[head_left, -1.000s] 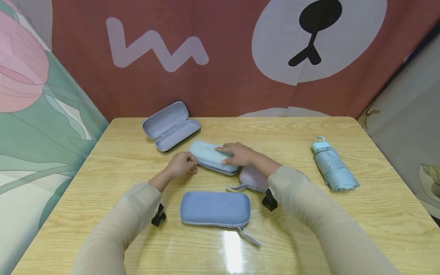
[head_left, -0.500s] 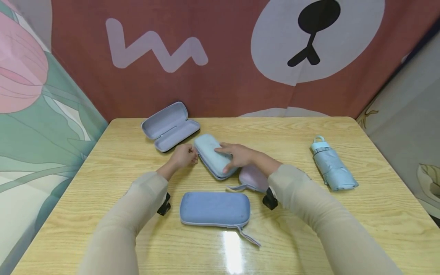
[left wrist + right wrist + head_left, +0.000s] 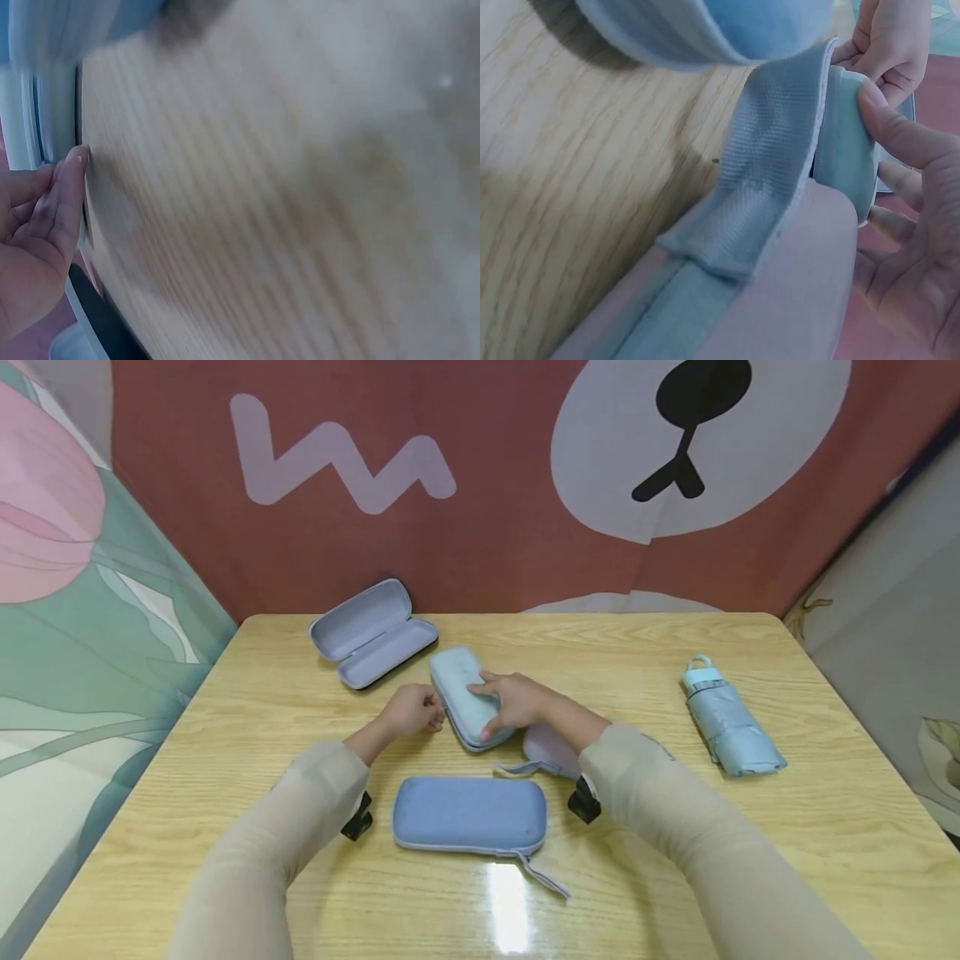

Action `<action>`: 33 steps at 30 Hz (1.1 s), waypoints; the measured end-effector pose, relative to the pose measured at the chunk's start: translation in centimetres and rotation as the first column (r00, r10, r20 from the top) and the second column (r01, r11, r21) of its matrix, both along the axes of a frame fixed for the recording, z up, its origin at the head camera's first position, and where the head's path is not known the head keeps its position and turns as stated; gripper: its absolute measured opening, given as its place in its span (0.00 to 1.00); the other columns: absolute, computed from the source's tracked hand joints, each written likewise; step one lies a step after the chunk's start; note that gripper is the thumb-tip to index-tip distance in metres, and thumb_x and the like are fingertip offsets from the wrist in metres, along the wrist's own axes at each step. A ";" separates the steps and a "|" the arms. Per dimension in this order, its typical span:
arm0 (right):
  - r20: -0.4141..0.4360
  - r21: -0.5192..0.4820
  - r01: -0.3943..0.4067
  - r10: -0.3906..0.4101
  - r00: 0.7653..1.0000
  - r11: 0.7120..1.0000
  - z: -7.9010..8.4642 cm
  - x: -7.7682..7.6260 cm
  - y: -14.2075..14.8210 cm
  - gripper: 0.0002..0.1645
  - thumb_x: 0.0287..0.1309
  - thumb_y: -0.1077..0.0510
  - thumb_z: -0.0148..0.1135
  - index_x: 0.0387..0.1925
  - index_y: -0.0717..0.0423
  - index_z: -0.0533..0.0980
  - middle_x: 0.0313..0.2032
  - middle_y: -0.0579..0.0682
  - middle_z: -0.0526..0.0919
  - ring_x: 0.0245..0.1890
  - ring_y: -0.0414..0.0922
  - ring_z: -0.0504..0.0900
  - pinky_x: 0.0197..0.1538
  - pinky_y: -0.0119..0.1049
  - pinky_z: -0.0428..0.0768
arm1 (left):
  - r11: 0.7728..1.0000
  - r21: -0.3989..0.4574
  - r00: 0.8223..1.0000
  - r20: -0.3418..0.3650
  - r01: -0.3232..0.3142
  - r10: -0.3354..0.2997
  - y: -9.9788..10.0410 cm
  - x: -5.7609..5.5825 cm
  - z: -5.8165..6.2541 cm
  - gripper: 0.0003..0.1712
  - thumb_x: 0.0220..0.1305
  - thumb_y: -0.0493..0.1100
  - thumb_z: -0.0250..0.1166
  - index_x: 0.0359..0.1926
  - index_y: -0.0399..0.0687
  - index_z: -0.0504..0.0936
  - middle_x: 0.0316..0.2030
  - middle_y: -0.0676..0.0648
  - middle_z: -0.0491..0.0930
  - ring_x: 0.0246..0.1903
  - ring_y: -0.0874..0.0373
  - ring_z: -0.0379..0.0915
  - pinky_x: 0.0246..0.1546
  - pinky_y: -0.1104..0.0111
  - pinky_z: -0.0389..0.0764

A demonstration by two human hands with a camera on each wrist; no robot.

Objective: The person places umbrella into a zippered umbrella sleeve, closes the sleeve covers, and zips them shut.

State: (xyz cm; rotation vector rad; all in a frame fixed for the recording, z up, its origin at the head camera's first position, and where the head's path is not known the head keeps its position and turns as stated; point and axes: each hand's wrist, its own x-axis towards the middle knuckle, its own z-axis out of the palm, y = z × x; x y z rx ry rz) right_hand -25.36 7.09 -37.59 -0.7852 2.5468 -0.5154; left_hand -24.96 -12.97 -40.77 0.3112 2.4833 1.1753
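A mint-coloured zip case (image 3: 453, 681) lies slanted near the middle of the table. My right hand (image 3: 519, 700) grips it from the right, thumb near the close end and fingers over the top. On its left side, my left hand (image 3: 412, 710) pinches at the zipper seam with thumb and fingertips together; the zipper pull is hidden by the fingers. The left wrist view shows that hand (image 3: 45, 232) right at the case's edge. Partly under my right forearm is a lilac case (image 3: 551, 745) with a strap, which fills much of the right wrist view.
A blue zip case (image 3: 471, 814) with a wrist strap lies nearest me. Behind my left hand, an opened grey-lilac hard case (image 3: 386, 652) stands near the back edge. A folded light-blue umbrella (image 3: 729, 727) lies at the right.
The mint case has turned from lying crosswise to pointing away from me. My left hand has moved slightly forward and right along its side; the right hand keeps hold.
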 end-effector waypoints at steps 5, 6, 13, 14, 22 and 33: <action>0.028 -0.025 0.019 -0.018 0.999 0.999 0.0 0.4 0.0 0.49 0.38 0.44 0.66 0.62 0.48 0.55 0.64 0.55 0.44 0.61 0.52 0.51 0.60 0.45 0.50 | 1.000 0.001 0.999 -0.022 0.028 -0.028 0.4 0.7 0.0 0.07 0.57 0.26 0.49 0.25 0.31 0.72 0.24 0.41 0.75 0.23 0.56 0.75 0.24 0.71 0.76; 0.036 -0.030 0.016 -0.015 0.999 0.999 0.0 0.5 0.1 0.49 0.39 0.44 0.66 0.62 0.49 0.54 0.64 0.56 0.44 0.61 0.52 0.50 0.60 0.45 0.51 | 1.000 0.011 1.000 -0.017 0.021 -0.021 0.5 0.7 0.1 0.07 0.57 0.25 0.49 0.25 0.31 0.72 0.24 0.41 0.75 0.23 0.55 0.75 0.24 0.71 0.76; 0.034 -0.063 -0.042 0.044 0.998 0.997 0.1 0.9 0.9 0.43 0.45 0.55 0.63 0.62 0.53 0.54 0.64 0.57 0.42 0.62 0.52 0.45 0.60 0.41 0.53 | 0.998 0.054 0.999 0.026 -0.031 0.030 0.5 0.3 0.0 0.08 0.57 0.24 0.47 0.26 0.30 0.71 0.25 0.40 0.73 0.25 0.53 0.75 0.26 0.69 0.77; 0.031 -0.061 -0.049 0.051 0.998 0.997 0.1 1.0 1.0 0.43 0.45 0.55 0.63 0.62 0.53 0.54 0.64 0.58 0.42 0.62 0.52 0.45 0.60 0.41 0.53 | 0.998 0.050 0.999 0.022 -0.032 0.031 0.5 0.2 0.0 0.08 0.57 0.24 0.46 0.26 0.30 0.71 0.26 0.40 0.73 0.25 0.53 0.75 0.26 0.69 0.77; -0.020 -0.008 -0.132 0.131 0.991 0.991 0.7 1.8 0.7 0.37 0.49 0.60 0.60 0.61 0.52 0.58 0.62 0.64 0.45 0.58 0.55 0.58 0.51 0.38 0.66 | 0.998 -0.065 0.999 -0.048 0.006 -0.009 0.0 -1.1 0.1 0.07 0.59 0.29 0.49 0.30 0.31 0.73 0.28 0.40 0.76 0.26 0.54 0.75 0.26 0.70 0.76; -0.349 0.077 -0.121 0.140 0.927 0.990 -0.5 1.3 0.4 0.42 0.40 0.43 0.64 0.59 0.51 0.63 0.59 0.57 0.59 0.56 0.54 0.58 0.52 0.42 0.65 | 0.980 -0.199 0.986 -0.160 0.021 -0.054 0.2 -2.4 0.4 0.07 0.60 0.34 0.53 0.29 0.38 0.76 0.26 0.44 0.77 0.27 0.54 0.74 0.24 0.71 0.72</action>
